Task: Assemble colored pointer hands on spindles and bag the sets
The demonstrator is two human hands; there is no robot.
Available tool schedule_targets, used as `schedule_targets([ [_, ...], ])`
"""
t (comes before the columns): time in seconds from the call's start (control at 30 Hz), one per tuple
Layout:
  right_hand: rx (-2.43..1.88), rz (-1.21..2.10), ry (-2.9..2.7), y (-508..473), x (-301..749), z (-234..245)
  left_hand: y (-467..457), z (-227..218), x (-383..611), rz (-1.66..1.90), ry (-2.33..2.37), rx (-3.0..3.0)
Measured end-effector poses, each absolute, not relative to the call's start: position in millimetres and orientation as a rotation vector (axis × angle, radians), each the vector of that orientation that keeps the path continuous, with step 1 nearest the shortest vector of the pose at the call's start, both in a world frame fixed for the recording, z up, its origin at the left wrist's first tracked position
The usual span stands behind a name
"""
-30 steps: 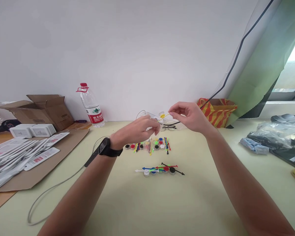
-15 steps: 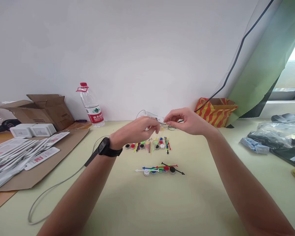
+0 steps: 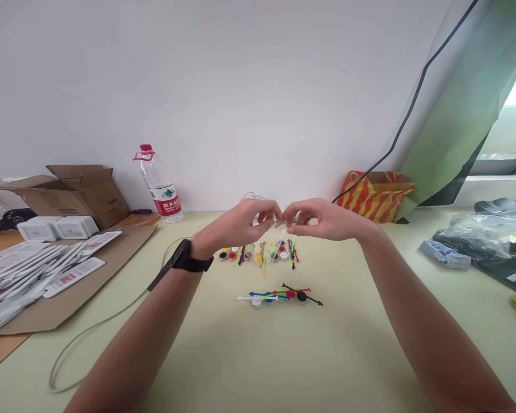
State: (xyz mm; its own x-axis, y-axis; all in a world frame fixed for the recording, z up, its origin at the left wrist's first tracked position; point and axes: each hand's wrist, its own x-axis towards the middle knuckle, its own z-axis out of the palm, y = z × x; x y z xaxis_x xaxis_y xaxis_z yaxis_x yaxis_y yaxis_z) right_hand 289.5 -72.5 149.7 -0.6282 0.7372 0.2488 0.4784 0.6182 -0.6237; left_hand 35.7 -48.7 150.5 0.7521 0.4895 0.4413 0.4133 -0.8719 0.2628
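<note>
My left hand point(image 3: 258, 219) and my right hand point(image 3: 316, 219) meet above the table with fingertips nearly touching. Each is closed in a pinch on a thin clear plastic bag point(image 3: 279, 225), whose outline is hard to make out. Below it, blurred yellow pieces point(image 3: 264, 263) show among a row of small coloured discs point(image 3: 232, 256) and plastic arrows point(image 3: 291, 253). Nearer to me, several spinners with arrows lie in a line, among them a white spinner point(image 3: 256, 300), a red spinner point(image 3: 290, 293) and a black spinner point(image 3: 301, 296).
On the left stand a water bottle point(image 3: 167, 198), an open cardboard box point(image 3: 86, 192) and a pile of white printed cards point(image 3: 38, 275). A grey cable point(image 3: 105, 318) crosses the table there. To the right are a striped bag point(image 3: 370, 198) and plastic wrapping point(image 3: 477, 229).
My hands have come closer together, the right one moving slightly left and down. The yellow pieces below them show more plainly. The line of spinners has stayed put.
</note>
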Motion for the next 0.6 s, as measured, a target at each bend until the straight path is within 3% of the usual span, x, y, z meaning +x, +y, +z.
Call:
schedule_targets([
  [0.27,-0.752,0.503,-2.053,-68,291,149,-32,141,35,1.001,0.750,2.471],
  [0.6,-0.713,0.450,-2.080,-62,285,143,5,99,30,0.656,0.597,2.050],
])
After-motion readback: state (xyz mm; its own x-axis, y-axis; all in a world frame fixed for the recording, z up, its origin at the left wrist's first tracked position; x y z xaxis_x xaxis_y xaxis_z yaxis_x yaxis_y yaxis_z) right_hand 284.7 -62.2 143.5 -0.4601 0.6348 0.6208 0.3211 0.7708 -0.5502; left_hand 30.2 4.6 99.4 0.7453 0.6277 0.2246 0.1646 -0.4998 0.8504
